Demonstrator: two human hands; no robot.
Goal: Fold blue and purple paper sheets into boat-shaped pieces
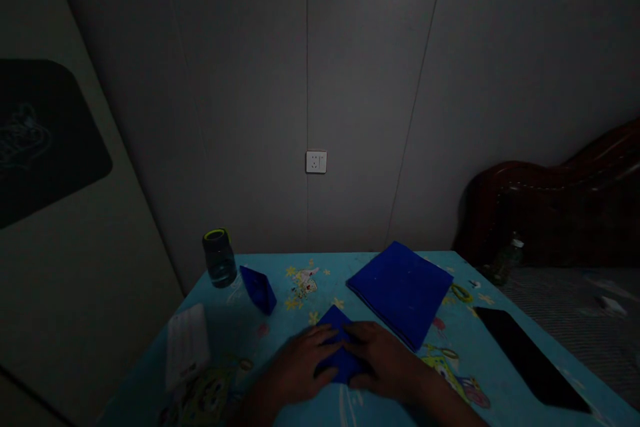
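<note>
A small piece of blue paper [336,340], partly folded, lies on the light blue cartoon-print table [280,293] near its front edge. My left hand [300,363] rests on the paper's left side, fingers flat and pressing down. My right hand [387,360] lies on its right side, fingers also flat on it. The two sets of fingertips almost meet over the paper. A stack of square blue paper sheets [403,290] lies just behind my right hand. A finished blue folded paper shape [259,289] stands at the left.
A clear cup with a green rim [219,257] stands at the table's back left corner. A white flat pack [187,345] lies at the left, a black phone [527,357] at the right. A dark wooden bed frame [550,203] stands to the right. The wall holds a socket [316,162].
</note>
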